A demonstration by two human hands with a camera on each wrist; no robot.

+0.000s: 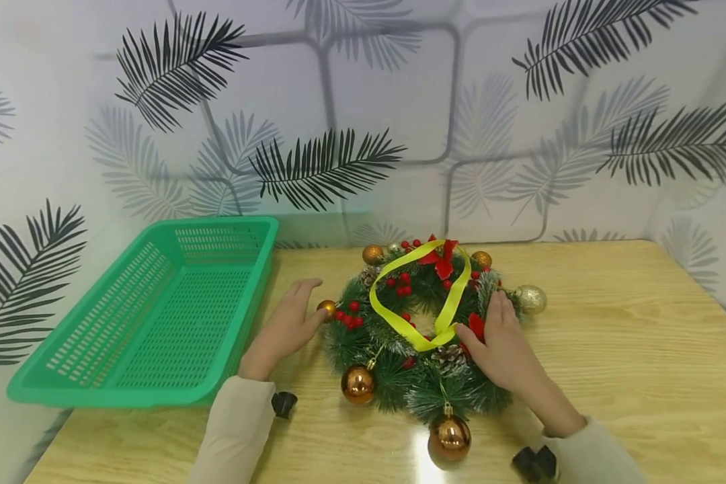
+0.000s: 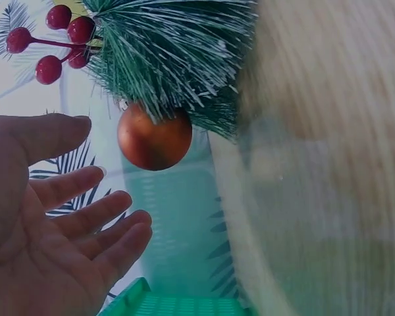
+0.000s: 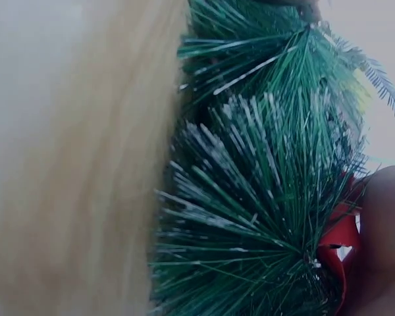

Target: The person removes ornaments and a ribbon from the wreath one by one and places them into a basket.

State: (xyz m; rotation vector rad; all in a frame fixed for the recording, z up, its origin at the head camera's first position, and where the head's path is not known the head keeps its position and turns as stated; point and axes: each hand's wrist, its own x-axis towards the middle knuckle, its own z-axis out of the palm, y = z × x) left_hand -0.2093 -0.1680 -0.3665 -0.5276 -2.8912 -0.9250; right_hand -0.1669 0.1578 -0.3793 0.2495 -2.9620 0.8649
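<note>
Head view: the left hand (image 1: 284,333) is held with fingers spread and nothing gripped, just beside a small orange bauble (image 1: 326,308); the wreath's (image 1: 393,380) right side is touched by the right hand (image 1: 503,346), fingers straight, thumb apart. The wreath, overlaid by a yellow ribbon (image 1: 423,343), is set on the table (image 1: 617,336), right of a green basket (image 1: 163,329).

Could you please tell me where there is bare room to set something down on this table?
The widest free patch is the table right of the wreath, bordered by the glittery gold bauble, the right hand and the table's right edge. The green basket is bare inside too. It is crowded between basket and wreath, where the left hand is.
</note>
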